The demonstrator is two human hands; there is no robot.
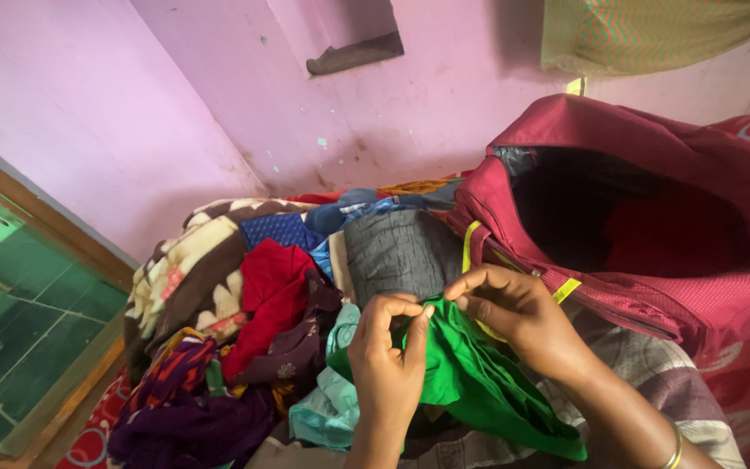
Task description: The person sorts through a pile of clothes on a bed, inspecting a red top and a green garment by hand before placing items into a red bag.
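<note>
My left hand [385, 356] and my right hand [514, 314] both pinch the top edge of a bright green cloth [479, 382], fingertips close together. The cloth hangs down over my lap toward the lower right. A thin gold bangle [674, 452] circles my right wrist. Right behind my right hand stands an open maroon bag [653, 295] with yellow-green zip tabs, its dark inside showing something red.
A heap of clothes [253, 321] lies left of my hands: red, grey, blue dotted, purple, teal pieces and a brown floral blanket [193, 260]. Pink walls rise behind. A wooden-framed window [19, 321] is at the left. A patterned cloth [653, 35] hangs top right.
</note>
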